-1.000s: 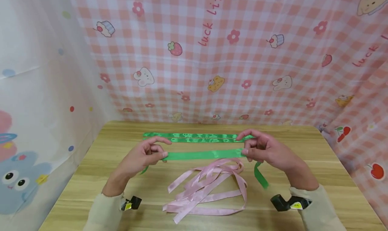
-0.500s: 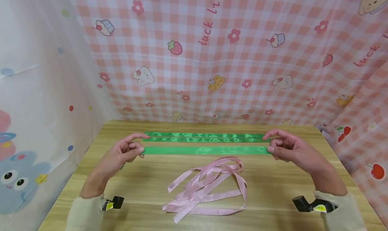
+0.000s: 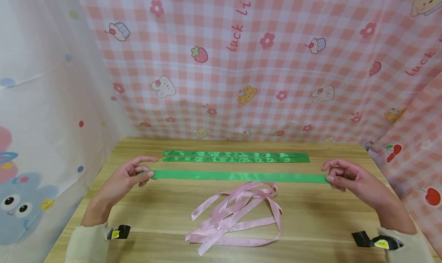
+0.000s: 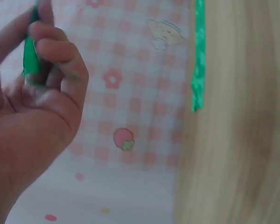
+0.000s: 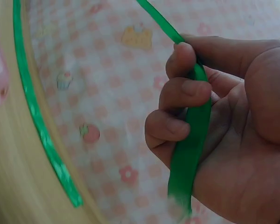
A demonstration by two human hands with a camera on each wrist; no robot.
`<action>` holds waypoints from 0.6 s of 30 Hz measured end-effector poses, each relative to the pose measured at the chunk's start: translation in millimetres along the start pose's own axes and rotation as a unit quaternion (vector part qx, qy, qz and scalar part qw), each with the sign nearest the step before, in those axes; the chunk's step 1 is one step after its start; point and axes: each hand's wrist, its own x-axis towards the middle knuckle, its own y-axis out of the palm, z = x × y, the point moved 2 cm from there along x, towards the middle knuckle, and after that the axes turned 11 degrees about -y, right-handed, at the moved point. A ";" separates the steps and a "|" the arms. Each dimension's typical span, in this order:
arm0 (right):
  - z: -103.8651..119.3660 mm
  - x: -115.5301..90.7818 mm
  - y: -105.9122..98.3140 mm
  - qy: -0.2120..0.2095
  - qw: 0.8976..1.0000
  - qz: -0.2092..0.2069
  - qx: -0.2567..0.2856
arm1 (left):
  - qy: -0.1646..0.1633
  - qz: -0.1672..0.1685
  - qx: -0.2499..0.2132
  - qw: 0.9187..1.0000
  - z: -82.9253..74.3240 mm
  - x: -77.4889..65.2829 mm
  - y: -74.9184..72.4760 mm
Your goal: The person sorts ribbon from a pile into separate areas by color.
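Observation:
A green ribbon [image 3: 238,176] is stretched nearly straight between my hands above the wooden table. My left hand [image 3: 123,178] pinches it near one end between thumb and curled fingers; a short green tail shows inside the palm in the left wrist view. At the other side my right hand [image 3: 355,180] pinches it, and its loose end runs down across the palm in the right wrist view. Just behind lie two more green ribbons [image 3: 235,159], flat and parallel. Closer to me, a loosely looped pink ribbon [image 3: 238,213] lies on the table, touched by neither hand.
The wooden table [image 3: 155,232] ends at the back against a pink checked cloth [image 3: 221,75]. A white patterned cloth [image 3: 41,82] hangs on the left side. Small black cameras sit on both wrists.
My hands have moved apart, left hand leftward and right hand rightward, sliding along the green ribbon so a longer stretch shows between them. The pink ribbon and the two flat green ones stayed put.

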 end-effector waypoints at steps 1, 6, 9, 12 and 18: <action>-2.9 -2.7 -1.9 0.005 1.000 -0.002 -0.002 | -0.015 -0.013 0.005 1.000 2.5 0.2 -1.0; -19.7 -15.7 -10.0 0.034 0.999 -0.017 0.008 | -0.067 -0.067 0.013 0.995 15.2 3.8 -5.5; -34.5 -21.5 -14.3 0.054 0.998 -0.035 0.012 | -0.084 -0.089 -0.005 0.992 26.4 8.8 -7.7; -52.1 -25.3 -17.5 0.084 0.995 -0.062 -0.004 | -0.115 -0.111 -0.032 0.987 40.5 15.0 -9.4; -80.9 -27.3 -16.6 0.140 0.983 -0.112 -0.026 | -0.148 -0.106 -0.147 0.972 62.7 25.6 -12.8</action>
